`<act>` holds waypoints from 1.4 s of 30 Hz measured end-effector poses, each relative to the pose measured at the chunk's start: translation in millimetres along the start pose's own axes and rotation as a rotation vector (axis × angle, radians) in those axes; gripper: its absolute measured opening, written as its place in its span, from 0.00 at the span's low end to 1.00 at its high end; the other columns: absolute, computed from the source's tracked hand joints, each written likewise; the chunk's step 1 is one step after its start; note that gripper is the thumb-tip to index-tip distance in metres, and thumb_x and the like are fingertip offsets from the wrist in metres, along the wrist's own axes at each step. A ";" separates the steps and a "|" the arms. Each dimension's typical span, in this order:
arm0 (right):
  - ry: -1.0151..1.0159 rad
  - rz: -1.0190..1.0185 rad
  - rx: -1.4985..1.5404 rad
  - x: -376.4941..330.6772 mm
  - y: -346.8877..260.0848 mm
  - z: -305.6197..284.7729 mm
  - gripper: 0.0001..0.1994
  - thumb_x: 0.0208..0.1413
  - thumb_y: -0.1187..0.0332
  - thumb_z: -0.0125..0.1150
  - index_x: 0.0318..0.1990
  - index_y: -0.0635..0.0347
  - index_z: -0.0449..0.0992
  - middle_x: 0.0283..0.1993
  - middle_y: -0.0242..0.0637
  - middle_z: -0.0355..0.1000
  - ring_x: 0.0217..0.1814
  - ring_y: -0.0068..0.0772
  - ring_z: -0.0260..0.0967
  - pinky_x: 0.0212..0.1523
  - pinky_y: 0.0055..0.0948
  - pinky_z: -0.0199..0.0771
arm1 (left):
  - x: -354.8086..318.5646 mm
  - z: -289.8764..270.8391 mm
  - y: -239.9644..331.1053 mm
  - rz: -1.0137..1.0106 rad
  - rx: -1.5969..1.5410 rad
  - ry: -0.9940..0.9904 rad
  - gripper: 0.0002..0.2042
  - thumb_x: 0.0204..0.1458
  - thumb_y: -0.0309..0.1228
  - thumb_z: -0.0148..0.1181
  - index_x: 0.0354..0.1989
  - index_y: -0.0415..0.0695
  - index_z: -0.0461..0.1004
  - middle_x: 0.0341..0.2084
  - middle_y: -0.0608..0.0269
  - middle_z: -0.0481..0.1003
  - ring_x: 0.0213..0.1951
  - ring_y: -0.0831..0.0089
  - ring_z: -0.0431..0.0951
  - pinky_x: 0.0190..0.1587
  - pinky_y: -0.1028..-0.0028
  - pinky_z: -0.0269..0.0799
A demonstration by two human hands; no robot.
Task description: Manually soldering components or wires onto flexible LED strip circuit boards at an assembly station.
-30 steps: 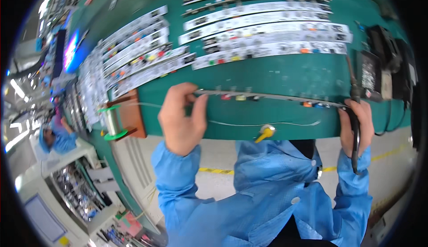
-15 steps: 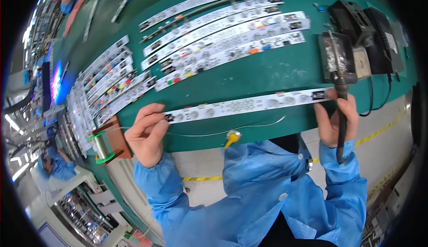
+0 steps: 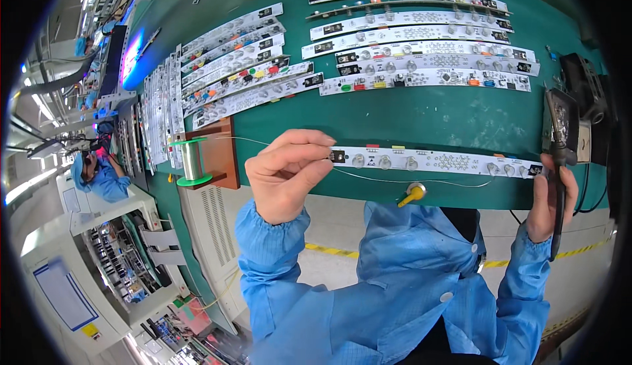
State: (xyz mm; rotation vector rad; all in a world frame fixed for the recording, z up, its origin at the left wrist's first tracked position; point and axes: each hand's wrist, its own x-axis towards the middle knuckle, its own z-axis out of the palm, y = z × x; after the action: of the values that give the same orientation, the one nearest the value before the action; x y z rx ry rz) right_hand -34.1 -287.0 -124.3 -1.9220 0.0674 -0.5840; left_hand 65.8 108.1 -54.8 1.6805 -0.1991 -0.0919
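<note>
Green bench mat (image 3: pixel 461 114) runs left to right under a fisheye view; its edges bend and the dark rim cuts off both far corners.

Left hand (image 3: pixel 284 175): fingers curled narrow, thumb and fingertips pinched at the left end of a long white circuit strip (image 3: pixel 434 162) that lies flat along the near edge of the mat. Whether the fingertips also grip the thin solder wire (image 3: pixel 408 180) cannot be made out; the wire passes from the hand rightward just below the strip. Forearm in a blue sleeve (image 3: pixel 276 259) rises from the lower edge.

Right hand (image 3: pixel 545 200): closed around a soldering iron (image 3: pixel 558 167), held upright, tip pointing far, at the strip's right end. The iron's tip merges with a dark stand (image 3: pixel 566 118) behind it and is hard to separate.

Yellow-tipped knob (image 3: pixel 412 195) sits at the bench edge, near the wire. Solder spool (image 3: pixel 192 161) on a wooden block (image 3: pixel 220 151) stands left of the left hand. More white strips (image 3: pixel 421 55) lie in rows farther away. Far left, another person in blue (image 3: pixel 102 174), small and blurred.
</note>
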 end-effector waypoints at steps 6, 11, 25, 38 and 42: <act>-0.003 -0.001 0.047 -2.9 2.1 -5.2 0.22 0.52 0.84 0.57 0.54 0.59 0.64 0.50 0.53 0.71 0.53 0.40 0.69 0.52 0.32 0.68 | 0.6 0.0 0.2 0.030 0.030 -0.021 0.09 0.41 0.11 0.62 0.32 0.35 0.79 0.36 0.56 0.77 0.27 0.86 0.71 0.26 0.87 0.64; -0.050 -0.070 -0.166 1.1 -10.2 3.1 0.23 0.48 0.88 0.57 0.52 0.62 0.65 0.48 0.55 0.70 0.50 0.42 0.71 0.50 0.33 0.70 | 2.6 14.3 -5.8 0.025 0.280 -0.033 0.08 0.40 0.14 0.63 0.32 0.35 0.78 0.37 0.53 0.77 0.34 0.75 0.75 0.35 0.80 0.70; -0.117 -0.318 -0.276 5.1 -6.4 -2.1 0.24 0.46 0.87 0.61 0.51 0.59 0.65 0.43 0.57 0.73 0.44 0.47 0.71 0.43 0.38 0.71 | 28.3 79.5 -21.4 0.405 0.699 -0.171 0.09 0.33 0.20 0.61 0.27 0.41 0.73 0.28 0.58 0.72 0.30 0.60 0.71 0.32 0.67 0.64; -0.114 -0.341 -0.288 8.4 -5.3 -0.9 0.25 0.46 0.87 0.61 0.52 0.59 0.64 0.42 0.57 0.73 0.43 0.48 0.72 0.43 0.39 0.70 | 31.5 62.8 -22.3 0.351 0.510 -0.246 0.11 0.37 0.20 0.64 0.33 0.39 0.76 0.31 0.55 0.73 0.33 0.58 0.73 0.37 0.67 0.69; -0.081 -0.313 -0.245 9.2 -13.1 -3.3 0.25 0.45 0.89 0.59 0.51 0.59 0.64 0.41 0.56 0.73 0.42 0.47 0.72 0.44 0.39 0.70 | 27.4 60.5 -6.5 0.518 0.734 -0.371 0.19 0.31 0.18 0.67 0.37 0.39 0.75 0.34 0.56 0.73 0.33 0.58 0.73 0.34 0.66 0.69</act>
State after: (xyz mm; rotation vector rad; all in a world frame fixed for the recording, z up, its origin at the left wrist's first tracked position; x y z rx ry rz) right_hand -30.3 -287.2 -108.4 -2.2116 -0.2276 -0.7310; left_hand 82.5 44.6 -67.0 2.2674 -1.0395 0.0721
